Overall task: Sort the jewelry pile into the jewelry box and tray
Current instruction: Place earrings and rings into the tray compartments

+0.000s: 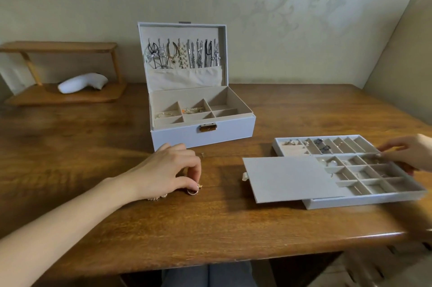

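A white jewelry box [203, 133] stands open at the table's middle, necklaces hanging in its lid and a few pieces in its compartments. To the right lies a grey compartment tray [364, 200], its sliding lid [287, 178] pushed half off to the left, with earrings in some cells. My left hand [170, 167] hovers over the small jewelry pile [161, 197] in front of the box, and its fingertips pinch a gold ring [193, 191] on the wood. My right hand [406, 153] reaches over the tray's right side, fingers stretched out above a cell.
A wooden shelf [63, 97] with a white bust-shaped stand [81, 83] sits at the back left. One tiny piece [203, 154] lies alone on the table before the box. The wall is close behind, and the table's front edge runs near my knees.
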Available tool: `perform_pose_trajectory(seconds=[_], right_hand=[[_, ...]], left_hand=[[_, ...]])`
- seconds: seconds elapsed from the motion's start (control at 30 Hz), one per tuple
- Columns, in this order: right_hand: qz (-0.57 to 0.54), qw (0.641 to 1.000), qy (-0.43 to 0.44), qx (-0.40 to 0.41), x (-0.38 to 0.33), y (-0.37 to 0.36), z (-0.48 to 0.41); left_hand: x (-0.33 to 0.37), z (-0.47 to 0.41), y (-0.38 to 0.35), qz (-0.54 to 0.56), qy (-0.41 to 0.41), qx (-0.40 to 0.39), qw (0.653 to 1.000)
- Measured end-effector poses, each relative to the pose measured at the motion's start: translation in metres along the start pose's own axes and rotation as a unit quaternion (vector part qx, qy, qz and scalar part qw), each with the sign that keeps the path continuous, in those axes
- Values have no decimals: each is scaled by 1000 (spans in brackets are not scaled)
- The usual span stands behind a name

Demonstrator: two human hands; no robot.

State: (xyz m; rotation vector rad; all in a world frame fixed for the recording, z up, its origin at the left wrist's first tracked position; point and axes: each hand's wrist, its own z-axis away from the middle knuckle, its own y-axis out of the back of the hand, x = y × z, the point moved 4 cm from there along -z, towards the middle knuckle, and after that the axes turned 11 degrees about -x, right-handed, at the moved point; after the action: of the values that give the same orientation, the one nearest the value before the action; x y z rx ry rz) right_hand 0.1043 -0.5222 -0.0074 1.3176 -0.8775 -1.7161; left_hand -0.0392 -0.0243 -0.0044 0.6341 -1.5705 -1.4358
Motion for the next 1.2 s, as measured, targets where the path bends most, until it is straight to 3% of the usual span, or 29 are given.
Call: perform_pose_trajectory(seconds=[0.17,0.27,0.37,0.53,0.83,1.2], right_hand=[[-26,998,48,-25,-28,-12,17],[-28,996,74,-46,-54,-23,31],[-31,992,96,-77,-76,-34,45],[-39,985,125,-109,-100,-48,64],[-59,983,132,-111,-100,-50,67],[-68,982,138,-111,-99,-52,67]], left_hand=[[-5,1,12,21,26,11,999],[-9,1,33,86,36,79,992],[1,-8,50,134,16,127,983],[27,-52,50,219,-19,126,967],[40,-95,27,144,-26,55,988],[44,-87,18,13,-71,94,993]])
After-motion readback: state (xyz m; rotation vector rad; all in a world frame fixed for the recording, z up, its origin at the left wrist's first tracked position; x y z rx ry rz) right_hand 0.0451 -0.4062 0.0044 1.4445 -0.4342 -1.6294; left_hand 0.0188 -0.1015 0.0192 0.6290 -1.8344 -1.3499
